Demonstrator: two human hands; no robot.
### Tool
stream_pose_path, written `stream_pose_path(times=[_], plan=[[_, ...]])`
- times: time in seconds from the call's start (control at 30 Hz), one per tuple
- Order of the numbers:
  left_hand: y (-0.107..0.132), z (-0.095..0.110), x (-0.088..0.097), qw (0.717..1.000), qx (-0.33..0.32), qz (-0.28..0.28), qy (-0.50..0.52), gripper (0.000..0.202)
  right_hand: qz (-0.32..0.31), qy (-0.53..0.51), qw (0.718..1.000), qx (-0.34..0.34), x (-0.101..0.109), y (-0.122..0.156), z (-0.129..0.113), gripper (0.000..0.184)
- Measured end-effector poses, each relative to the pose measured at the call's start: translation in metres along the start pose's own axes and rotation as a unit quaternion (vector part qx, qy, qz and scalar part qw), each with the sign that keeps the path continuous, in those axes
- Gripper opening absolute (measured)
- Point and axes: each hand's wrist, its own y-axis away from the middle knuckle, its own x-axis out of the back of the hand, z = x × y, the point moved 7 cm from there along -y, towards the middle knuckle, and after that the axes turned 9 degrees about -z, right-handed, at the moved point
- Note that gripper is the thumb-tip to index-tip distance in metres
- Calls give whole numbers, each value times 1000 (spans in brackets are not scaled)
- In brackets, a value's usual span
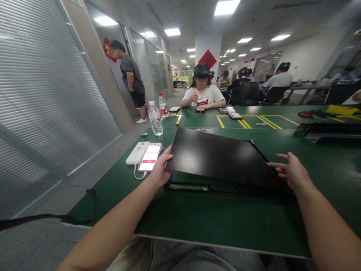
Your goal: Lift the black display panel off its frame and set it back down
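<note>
A large flat black panel point(217, 156) is tilted up off a black frame point(225, 188) that lies on the green table point(197, 222). My left hand point(161, 170) grips the panel's near left corner, thumb on top. My right hand point(291, 172) holds the panel's right edge, fingers partly spread along it. A strip of circuit board shows along the frame's near edge under the lifted panel.
A phone point(150, 156) on a white power bank point(134, 153) lies left of my left hand. Two water bottles point(155, 118) stand behind them. A person sits across the table; another stands at the left wall. Tools point(313, 113) and black parts lie far right.
</note>
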Motion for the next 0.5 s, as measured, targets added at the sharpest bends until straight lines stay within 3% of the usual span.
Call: stream_pose_path(times=[0.5], plan=[[0,-10,4,1000,27,9,1,79,-2,58,998,8,4,-10,5,40]])
